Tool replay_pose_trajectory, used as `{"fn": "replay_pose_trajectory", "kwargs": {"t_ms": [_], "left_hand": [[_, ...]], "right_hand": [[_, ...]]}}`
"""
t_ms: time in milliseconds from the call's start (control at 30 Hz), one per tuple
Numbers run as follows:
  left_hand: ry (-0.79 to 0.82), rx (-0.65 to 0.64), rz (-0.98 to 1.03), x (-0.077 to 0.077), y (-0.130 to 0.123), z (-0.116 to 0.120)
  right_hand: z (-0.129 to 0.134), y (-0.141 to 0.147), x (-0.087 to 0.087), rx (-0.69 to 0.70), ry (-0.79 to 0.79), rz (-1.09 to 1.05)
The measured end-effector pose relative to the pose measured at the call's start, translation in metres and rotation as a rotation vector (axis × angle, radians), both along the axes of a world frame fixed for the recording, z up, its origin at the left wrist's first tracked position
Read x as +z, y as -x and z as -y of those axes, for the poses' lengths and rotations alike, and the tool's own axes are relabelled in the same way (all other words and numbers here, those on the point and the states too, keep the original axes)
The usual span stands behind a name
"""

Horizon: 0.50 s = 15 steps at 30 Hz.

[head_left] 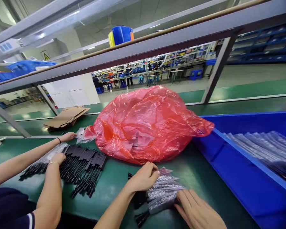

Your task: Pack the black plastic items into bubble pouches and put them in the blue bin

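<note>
My left hand [144,177] rests on top of a small stack of clear plastic sleeves with black parts inside [162,191], lying on the green bench. My right hand [200,211] presses flat against the stack's near right edge, fingers together. A big red plastic bag [147,122] full of the same black parts sits just behind the stack.
A co-worker's two hands [58,157] on the left sort a heap of black parts [85,167]. A blue bin [240,165] holding bagged parts stands to the right. Flattened cardboard [66,117] lies at the back left. A metal shelf frame [143,52] crosses overhead.
</note>
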<state>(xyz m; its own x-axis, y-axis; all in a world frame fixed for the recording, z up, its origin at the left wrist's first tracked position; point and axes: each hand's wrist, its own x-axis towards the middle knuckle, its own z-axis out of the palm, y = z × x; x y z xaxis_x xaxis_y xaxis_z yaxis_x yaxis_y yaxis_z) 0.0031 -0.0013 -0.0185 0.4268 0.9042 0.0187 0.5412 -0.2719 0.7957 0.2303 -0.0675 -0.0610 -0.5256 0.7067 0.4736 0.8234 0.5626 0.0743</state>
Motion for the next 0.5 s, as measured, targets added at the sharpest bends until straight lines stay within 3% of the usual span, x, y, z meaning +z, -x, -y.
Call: {"fn": "replay_pose_trajectory", "kwargs": {"t_ms": [67,133,200,333,400,500], "left_hand": [[0.028,-0.031,0.028,-0.003,0.001,-0.002],[0.061,-0.068,0.06,-0.005,0.0,-0.005],[0.081,-0.095,0.09,-0.005,0.0,-0.006],[0.106,-0.095,0.136,-0.007,0.005,0.0],[0.098,0.024,0.199,-0.012,0.013,0.009],[0.004,0.331,0.328,-0.021,0.03,0.024]], "right_hand": [[-0.006,0.004,0.008,0.011,-0.113,0.074],[-0.012,0.009,0.013,0.085,-0.104,0.11],[-0.018,0.017,0.016,0.171,0.017,0.119],[-0.029,0.037,0.029,0.234,0.451,0.121],[-0.03,0.044,0.038,0.208,0.628,0.084],[-0.02,0.045,0.041,0.137,0.68,0.012]]}}
